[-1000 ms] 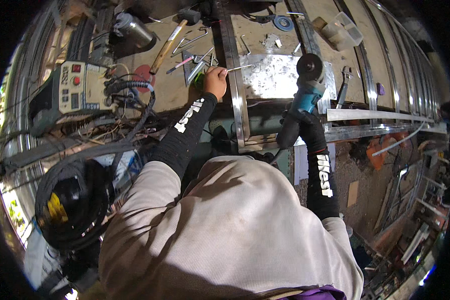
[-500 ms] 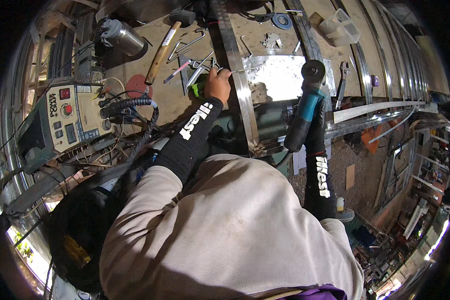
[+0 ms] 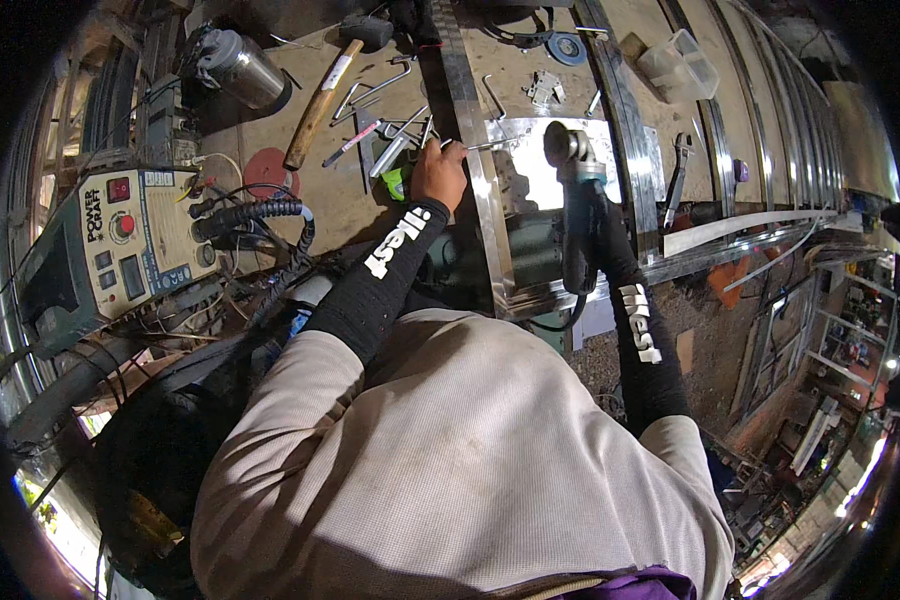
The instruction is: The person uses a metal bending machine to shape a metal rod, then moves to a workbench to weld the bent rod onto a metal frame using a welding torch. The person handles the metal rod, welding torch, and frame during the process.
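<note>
My left hand (image 3: 440, 176) is closed around a thin metal rod (image 3: 486, 146), whose end sticks out to the right across a flat metal bar (image 3: 478, 190). My right hand (image 3: 608, 222), mostly hidden behind the tool, grips a teal and black angle grinder (image 3: 582, 215). The grinder points away from me, its head over a shiny metal sheet (image 3: 532, 160) and apart from the rod. Close to my left hand lie a light-green object (image 3: 395, 184), a pink-and-white marker (image 3: 355, 142) and several bent metal pieces.
A welding machine (image 3: 130, 250) with cables stands at the left. A wooden-handled hammer (image 3: 322, 105), metal flask (image 3: 245, 72) and reddish disc (image 3: 270, 172) lie nearby. To the right are a wrench (image 3: 678, 180), clear plastic box (image 3: 682, 68) and long metal bars. A blue-grey disc (image 3: 566, 48) lies behind.
The angle grinder has swung left and turned, with its head now closer to the rod. My left hand still grips the rod, nearly in the same spot.
</note>
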`<action>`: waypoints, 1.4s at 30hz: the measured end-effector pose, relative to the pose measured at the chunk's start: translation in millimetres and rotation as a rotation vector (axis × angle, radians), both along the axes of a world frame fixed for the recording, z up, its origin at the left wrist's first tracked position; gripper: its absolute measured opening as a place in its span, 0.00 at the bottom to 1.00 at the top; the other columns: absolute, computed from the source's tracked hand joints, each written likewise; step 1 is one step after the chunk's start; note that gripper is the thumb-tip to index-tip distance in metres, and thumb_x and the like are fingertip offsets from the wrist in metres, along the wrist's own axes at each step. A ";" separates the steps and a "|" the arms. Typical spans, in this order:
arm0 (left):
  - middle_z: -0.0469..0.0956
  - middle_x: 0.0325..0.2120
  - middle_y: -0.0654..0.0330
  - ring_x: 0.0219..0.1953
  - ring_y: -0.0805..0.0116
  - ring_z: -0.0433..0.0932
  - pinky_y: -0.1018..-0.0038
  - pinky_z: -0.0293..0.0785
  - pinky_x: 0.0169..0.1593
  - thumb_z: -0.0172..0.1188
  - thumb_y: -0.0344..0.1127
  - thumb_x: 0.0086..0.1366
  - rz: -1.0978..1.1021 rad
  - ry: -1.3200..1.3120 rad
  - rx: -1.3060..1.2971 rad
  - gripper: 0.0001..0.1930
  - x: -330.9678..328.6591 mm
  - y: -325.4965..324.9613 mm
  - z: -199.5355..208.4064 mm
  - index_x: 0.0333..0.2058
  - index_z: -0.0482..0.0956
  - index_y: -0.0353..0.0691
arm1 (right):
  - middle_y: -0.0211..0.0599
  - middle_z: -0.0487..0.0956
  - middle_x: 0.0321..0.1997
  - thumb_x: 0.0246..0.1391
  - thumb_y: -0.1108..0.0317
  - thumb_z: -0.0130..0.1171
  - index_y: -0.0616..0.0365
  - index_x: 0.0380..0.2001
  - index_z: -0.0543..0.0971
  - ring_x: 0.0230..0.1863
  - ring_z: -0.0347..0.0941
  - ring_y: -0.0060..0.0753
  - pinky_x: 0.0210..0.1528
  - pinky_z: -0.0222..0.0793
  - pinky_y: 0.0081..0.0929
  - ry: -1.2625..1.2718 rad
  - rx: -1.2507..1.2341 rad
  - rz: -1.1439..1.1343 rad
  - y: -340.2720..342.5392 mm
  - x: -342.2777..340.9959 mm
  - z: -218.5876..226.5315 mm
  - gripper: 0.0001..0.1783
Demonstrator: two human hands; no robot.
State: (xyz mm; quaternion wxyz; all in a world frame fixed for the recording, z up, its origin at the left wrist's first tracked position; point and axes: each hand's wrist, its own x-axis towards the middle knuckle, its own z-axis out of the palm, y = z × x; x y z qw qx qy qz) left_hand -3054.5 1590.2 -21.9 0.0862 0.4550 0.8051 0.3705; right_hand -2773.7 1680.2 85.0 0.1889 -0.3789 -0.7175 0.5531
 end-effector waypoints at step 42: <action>0.77 0.32 0.47 0.38 0.44 0.78 0.54 0.75 0.41 0.63 0.33 0.62 0.064 -0.027 0.018 0.05 2.6 3.3 -0.1 0.35 0.86 0.47 | 0.43 0.79 0.42 0.73 0.48 0.45 0.63 0.56 0.71 0.40 0.80 0.34 0.41 0.83 0.36 -0.103 -0.496 0.035 10.8 -30.9 -30.9 0.27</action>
